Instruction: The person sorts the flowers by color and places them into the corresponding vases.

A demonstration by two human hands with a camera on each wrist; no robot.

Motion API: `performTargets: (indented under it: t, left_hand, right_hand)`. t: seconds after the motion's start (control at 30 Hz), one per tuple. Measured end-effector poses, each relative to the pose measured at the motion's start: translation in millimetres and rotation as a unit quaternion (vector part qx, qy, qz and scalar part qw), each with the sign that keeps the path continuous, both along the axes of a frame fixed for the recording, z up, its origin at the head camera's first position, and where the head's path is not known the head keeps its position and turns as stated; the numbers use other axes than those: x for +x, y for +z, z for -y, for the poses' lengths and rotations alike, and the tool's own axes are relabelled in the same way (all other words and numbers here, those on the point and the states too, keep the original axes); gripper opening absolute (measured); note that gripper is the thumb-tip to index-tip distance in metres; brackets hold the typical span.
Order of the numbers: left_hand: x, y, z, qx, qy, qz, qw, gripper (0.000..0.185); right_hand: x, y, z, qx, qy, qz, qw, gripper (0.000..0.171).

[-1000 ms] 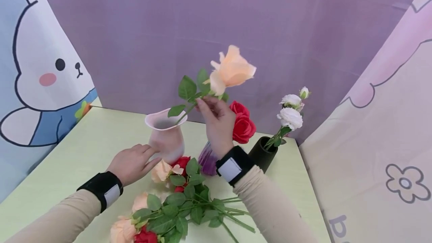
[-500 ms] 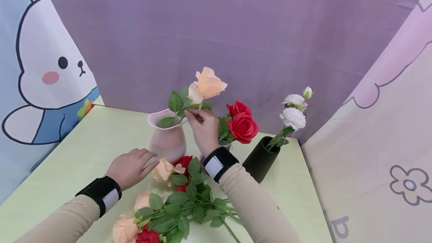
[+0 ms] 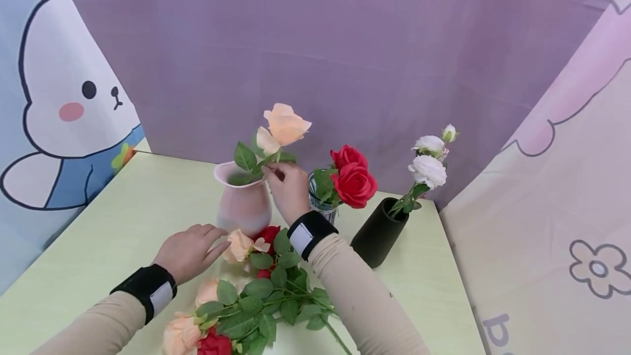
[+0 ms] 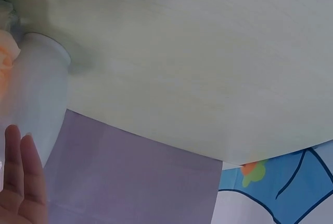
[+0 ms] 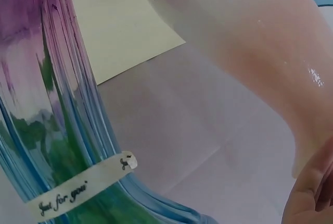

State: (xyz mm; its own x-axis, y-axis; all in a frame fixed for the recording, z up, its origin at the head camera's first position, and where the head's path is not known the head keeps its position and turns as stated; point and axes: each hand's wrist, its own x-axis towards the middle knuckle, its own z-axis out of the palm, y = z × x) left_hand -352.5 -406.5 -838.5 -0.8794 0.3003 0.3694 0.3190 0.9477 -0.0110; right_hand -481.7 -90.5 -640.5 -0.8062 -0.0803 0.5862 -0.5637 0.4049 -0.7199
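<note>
Standing near the table's (image 3: 123, 201) back edge, the frosted pink vase (image 3: 244, 204) held the peach rose (image 3: 282, 126), whose stem the right hand (image 3: 288, 190) pinched just above the rim. Close beside it rose a ribbed glass vase (image 3: 322, 208) of red roses (image 3: 352, 177), crowding the right wrist; a matte black cylinder vase (image 3: 378, 232) with white blooms stood nearer the right edge. By the front edge, the left hand (image 3: 189, 251) rested, fingers straight and together, touching loose roses (image 3: 241, 300) with leafy stems.
</note>
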Motion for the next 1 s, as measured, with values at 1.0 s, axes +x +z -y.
performTargets:
  t: [1.0]
  left_hand:
    - [22.0, 46.2, -2.6, -0.004, -0.008, 0.013, 0.9999, 0.042]
  right_hand:
    - [62.8, 2.0, -35.8, -0.04, 0.106, 0.136, 0.984, 0.035]
